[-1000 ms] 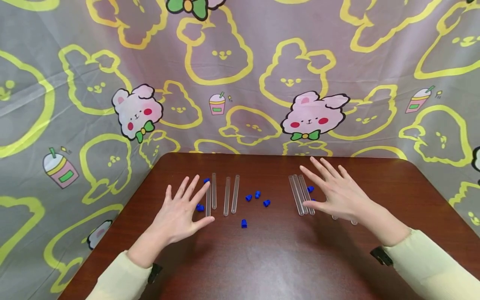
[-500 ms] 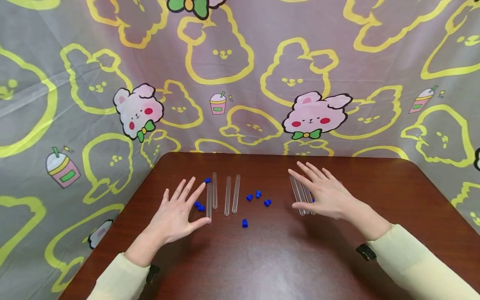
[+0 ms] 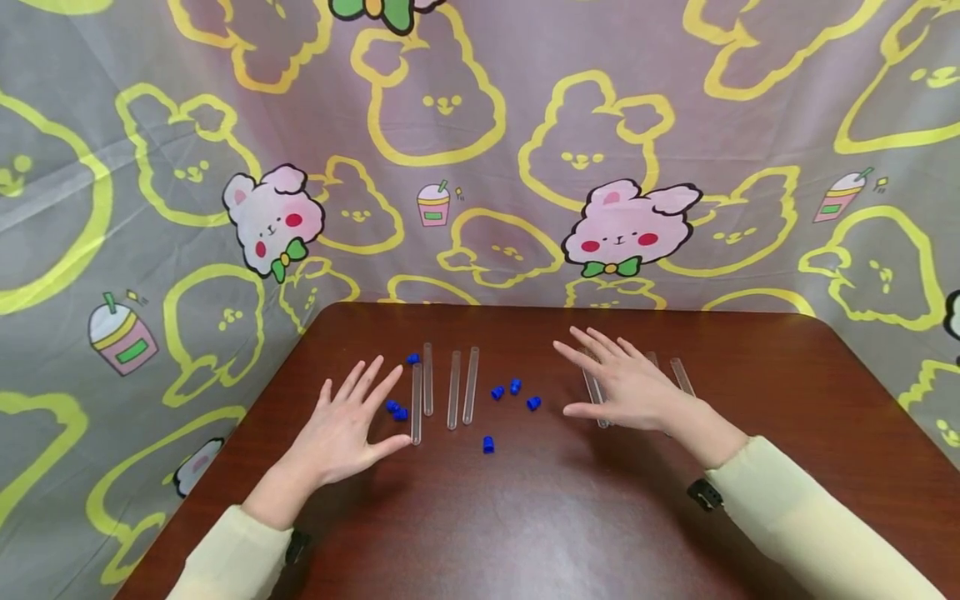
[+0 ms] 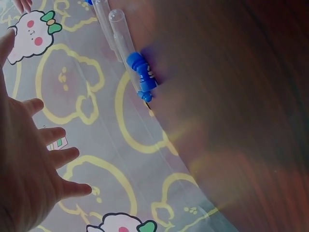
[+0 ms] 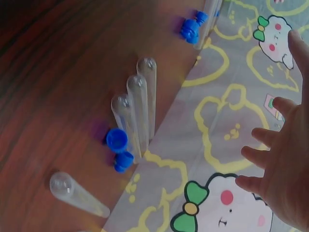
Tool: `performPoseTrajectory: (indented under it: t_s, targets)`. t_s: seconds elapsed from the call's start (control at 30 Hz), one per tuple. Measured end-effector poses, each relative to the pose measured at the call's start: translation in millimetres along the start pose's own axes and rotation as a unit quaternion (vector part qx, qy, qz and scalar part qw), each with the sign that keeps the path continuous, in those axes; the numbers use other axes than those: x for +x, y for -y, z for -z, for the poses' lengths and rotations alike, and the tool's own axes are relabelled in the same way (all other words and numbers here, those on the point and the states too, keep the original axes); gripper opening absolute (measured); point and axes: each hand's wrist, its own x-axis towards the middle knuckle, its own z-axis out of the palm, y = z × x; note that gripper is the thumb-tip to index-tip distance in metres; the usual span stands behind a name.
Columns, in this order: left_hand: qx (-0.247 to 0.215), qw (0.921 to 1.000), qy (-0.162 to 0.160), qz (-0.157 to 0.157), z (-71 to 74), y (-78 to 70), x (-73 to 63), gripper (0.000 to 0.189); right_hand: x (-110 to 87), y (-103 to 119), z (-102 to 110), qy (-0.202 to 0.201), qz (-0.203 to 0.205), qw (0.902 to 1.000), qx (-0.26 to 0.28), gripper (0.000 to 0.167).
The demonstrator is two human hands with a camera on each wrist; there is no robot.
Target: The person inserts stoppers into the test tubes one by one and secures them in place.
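My left hand [image 3: 341, 429] is held over the table with fingers spread, holding nothing. Its thumb tip overlaps the bottom of a clear test tube [image 3: 416, 404] in the head view. Small blue caps [image 3: 401, 414] lie between that tube and the fingers. My right hand [image 3: 626, 387], also spread, hovers above a row of tubes and hides most of them; one test tube [image 3: 594, 390] shows between index finger and thumb. From the right wrist, three test tubes [image 5: 137, 104] lie side by side with two blue caps [image 5: 117, 140] next to them. The left wrist view shows tubes and blue caps [image 4: 147, 79] too.
In mid-table lie more loose blue caps [image 3: 515, 386], one cap [image 3: 488, 444] nearer the front. Another tube [image 3: 681, 375] lies right of my right hand. A patterned curtain [image 3: 480, 125] hangs behind the brown table [image 3: 510, 525].
My right hand has moved left and slightly inward, covering more of the right-hand tubes and uncovering one farther right. My left hand has shifted slightly left. The tubes and caps stay put.
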Motion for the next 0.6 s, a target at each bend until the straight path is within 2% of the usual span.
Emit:
performPoseTrajectory:
  t_s: [0.43,0.6]
  targets:
    - [-0.026,0.9995,0.019,-0.001,-3.0,6.2,-0.3,0.092,12.6,10.3,-16.8,0.01,0.024,0.9996,0.009,0.089]
    - [-0.034,0.9992,0.019,-0.008,-8.1,8.7,3.0,0.091,15.3,12.1,-23.1,0.026,0.029,0.9984,0.042,0.088]
